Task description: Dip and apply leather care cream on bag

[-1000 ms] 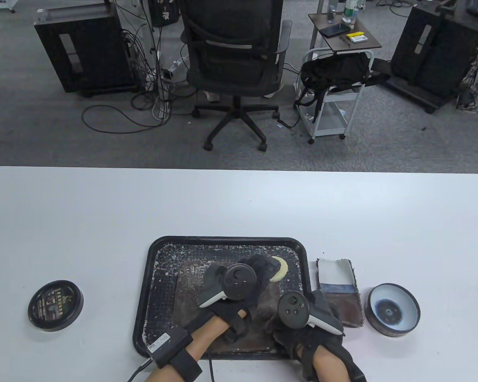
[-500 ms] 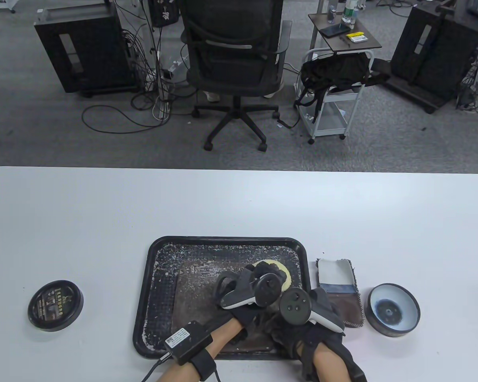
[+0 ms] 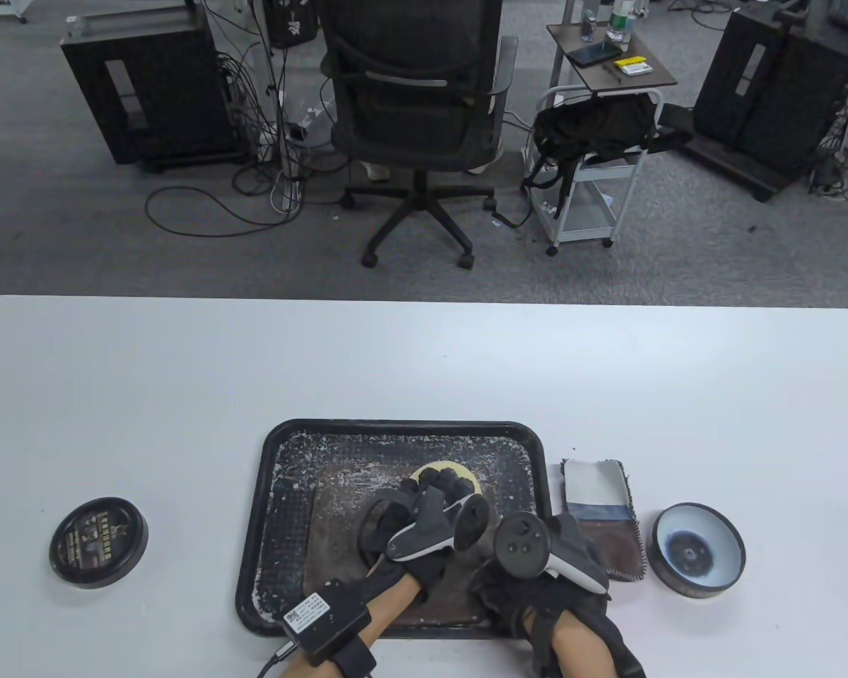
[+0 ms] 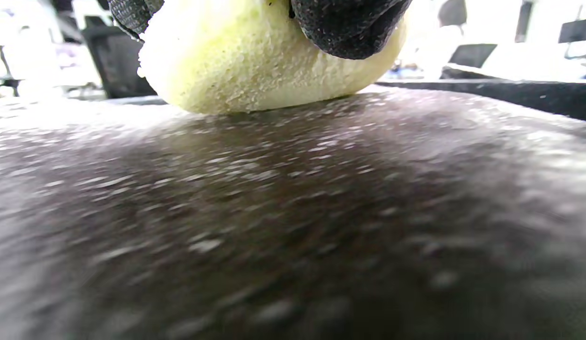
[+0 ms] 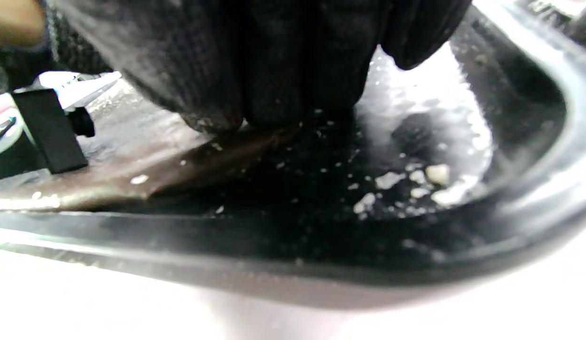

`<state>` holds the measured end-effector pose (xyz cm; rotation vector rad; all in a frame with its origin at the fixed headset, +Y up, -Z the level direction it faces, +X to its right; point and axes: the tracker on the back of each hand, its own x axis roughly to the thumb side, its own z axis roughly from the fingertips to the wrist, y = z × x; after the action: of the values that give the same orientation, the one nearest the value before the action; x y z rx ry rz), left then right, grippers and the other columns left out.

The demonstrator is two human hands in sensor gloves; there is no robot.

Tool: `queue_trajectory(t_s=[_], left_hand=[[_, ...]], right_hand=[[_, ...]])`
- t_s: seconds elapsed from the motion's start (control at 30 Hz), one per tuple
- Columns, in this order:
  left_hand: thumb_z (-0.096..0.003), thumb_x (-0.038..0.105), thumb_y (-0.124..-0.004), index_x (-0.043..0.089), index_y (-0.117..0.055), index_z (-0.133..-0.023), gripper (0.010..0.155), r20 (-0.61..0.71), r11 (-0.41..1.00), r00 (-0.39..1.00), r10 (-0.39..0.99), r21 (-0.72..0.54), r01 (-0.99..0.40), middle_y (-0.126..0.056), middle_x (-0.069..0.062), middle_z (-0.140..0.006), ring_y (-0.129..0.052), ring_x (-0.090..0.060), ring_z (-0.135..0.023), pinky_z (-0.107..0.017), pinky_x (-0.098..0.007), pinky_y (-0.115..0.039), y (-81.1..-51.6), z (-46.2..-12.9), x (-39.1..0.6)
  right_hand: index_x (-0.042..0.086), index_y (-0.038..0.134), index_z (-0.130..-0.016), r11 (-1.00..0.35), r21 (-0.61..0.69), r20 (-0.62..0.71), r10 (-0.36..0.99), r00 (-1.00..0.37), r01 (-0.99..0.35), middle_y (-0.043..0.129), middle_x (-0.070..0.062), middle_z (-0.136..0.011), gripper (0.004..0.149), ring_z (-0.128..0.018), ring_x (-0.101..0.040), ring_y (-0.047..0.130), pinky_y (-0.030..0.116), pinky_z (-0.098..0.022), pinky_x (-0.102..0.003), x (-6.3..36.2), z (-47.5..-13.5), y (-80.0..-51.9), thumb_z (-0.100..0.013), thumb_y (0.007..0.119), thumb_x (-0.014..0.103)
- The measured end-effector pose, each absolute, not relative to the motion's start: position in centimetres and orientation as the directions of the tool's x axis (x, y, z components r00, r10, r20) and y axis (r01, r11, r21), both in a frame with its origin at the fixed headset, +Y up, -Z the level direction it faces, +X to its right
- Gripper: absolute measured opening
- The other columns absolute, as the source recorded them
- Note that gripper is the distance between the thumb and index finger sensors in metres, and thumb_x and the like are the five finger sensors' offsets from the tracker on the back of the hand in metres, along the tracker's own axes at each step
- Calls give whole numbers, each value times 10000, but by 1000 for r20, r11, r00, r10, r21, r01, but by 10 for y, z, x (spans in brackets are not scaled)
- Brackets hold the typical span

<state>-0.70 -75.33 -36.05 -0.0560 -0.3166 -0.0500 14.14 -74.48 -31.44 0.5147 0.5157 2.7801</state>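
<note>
A dark brown leather bag piece [image 3: 339,537] lies flat in the black tray [image 3: 403,428]. My left hand [image 3: 442,487] grips a round yellow sponge [image 3: 446,469] and presses it onto the leather near the tray's middle. Close up in the left wrist view, the sponge [image 4: 269,61] sits under my gloved fingers [image 4: 349,23] on the speckled leather [image 4: 293,212]. My right hand [image 3: 487,575] rests on the leather's near right part. Its fingers [image 5: 255,71] press flat on the leather's edge [image 5: 132,174] inside the tray rim [image 5: 321,264].
The open cream tin [image 3: 698,551] stands right of the tray, with a stack of cloth and leather swatches [image 3: 601,515] between them. The tin's lid [image 3: 97,542] lies at the left. White crumbs are scattered over the tray floor.
My left hand has slid the sponge leftward across the leather, from the tray's far right toward its middle. The right hand has stayed in place.
</note>
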Motion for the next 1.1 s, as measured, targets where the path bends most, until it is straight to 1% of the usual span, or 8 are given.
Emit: queue_trajectory(t_s=[0.13, 0.17, 0.3, 0.47, 0.73, 0.8, 1.03, 1.1], left_hand=[[-435, 320, -747, 331, -621, -982, 561, 224, 993, 974, -33, -105, 58, -667, 21, -1051, -724, -267, -974, -690, -458, -691, -756, -364, -28], [-435, 315, -750, 326, -624, -982, 561, 206, 993, 978, -20, -107, 43, -668, -14, -1051, -721, -273, -973, -688, -463, -689, -755, -364, -32], [-437, 324, -746, 333, -613, -985, 564, 119, 983, 985, -128, -119, 142, -655, 22, -1057, -711, -263, -981, -697, -456, -683, -752, -363, -41], [-433, 319, -746, 328, -616, -984, 566, 41, 969, 979, -202, -134, 206, -659, -7, -1055, -718, -271, -976, -692, -458, -693, -750, -362, -48], [-432, 310, -747, 285, -624, -982, 565, -115, 964, 969, -218, -177, 196, -690, -51, -1031, -772, -312, -936, -659, -463, -736, -745, -366, -70], [-429, 311, -751, 278, -641, -976, 560, -178, 938, 933, -313, -213, 274, -714, -59, -1020, -797, -319, -919, -650, -459, -750, -746, -368, -76], [-423, 318, -751, 250, -653, -968, 558, -203, 901, 887, -414, -229, 368, -748, -80, -994, -843, -327, -882, -621, -452, -785, -749, -367, -74], [-420, 324, -754, 254, -664, -963, 555, -194, 905, 890, -413, -198, 377, -761, -81, -986, -856, -325, -871, -613, -446, -795, -750, -366, -72]], right_hand=[[238, 962, -763, -897, 394, 287, 326, -901, -199, 910, -15, -838, 406, -841, -318, 829, 658, -648, -547, 142, -314, -745, -379, 854, 314], [236, 963, -762, -897, 395, 285, 327, -901, -201, 910, -16, -838, 406, -840, -319, 828, 650, -653, -541, 142, -315, -745, -379, 854, 313], [237, 964, -759, -899, 389, 283, 326, -902, -203, 912, -16, -834, 404, -839, -317, 829, 643, -656, -532, 141, -314, -745, -378, 853, 313], [236, 964, -758, -896, 388, 272, 333, -903, -213, 912, -14, -834, 403, -841, -317, 827, 642, -657, -534, 142, -314, -746, -378, 853, 313], [234, 960, -765, -881, 409, 262, 361, -895, -236, 903, -12, -844, 407, -848, -316, 816, 636, -659, -531, 146, -315, -747, -380, 850, 310], [241, 959, -764, -875, 416, 254, 373, -893, -247, 901, -7, -846, 405, -852, -307, 813, 635, -660, -529, 148, -316, -747, -381, 849, 313], [234, 961, -766, -865, 429, 246, 388, -888, -259, 899, -9, -849, 407, -855, -310, 805, 631, -661, -529, 150, -317, -748, -381, 849, 308], [233, 961, -765, -867, 428, 247, 383, -890, -255, 899, -11, -849, 407, -854, -312, 807, 632, -660, -530, 149, -317, -748, -381, 849, 307]])
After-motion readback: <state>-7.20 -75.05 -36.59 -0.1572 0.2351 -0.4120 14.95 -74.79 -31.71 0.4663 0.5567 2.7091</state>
